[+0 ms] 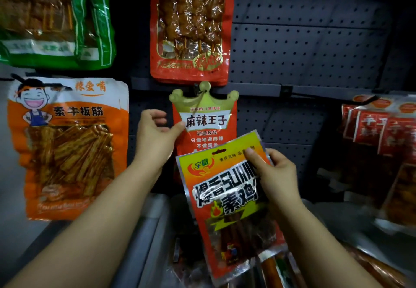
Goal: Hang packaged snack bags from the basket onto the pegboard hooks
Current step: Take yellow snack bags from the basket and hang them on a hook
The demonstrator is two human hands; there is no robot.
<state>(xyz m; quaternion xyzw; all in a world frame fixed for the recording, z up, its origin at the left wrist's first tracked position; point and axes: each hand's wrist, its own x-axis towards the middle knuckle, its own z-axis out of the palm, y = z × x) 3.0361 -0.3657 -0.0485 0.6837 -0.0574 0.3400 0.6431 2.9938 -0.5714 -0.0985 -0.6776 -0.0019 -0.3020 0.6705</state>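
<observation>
My right hand point(273, 170) pinches the upper right edge of a red and yellow snack bag point(227, 209), held tilted in front of the pegboard point(310, 44). Behind it a red bag with a gold crown-shaped top point(203, 112) hangs from a hook point(200, 98). My left hand point(155, 134) is beside that hanging bag, thumb touching its left edge, fingers loosely curled and holding nothing. The basket point(148, 231) lies below, dim, with several packs in it.
Hanging bags surround the spot: an orange and white one point(67, 143) at left, green ones point(56, 17) upper left, a red skewer bag point(191, 26) above, red packs point(382, 152) at right. Bare pegboard with a rail point(286, 90) sits right of centre.
</observation>
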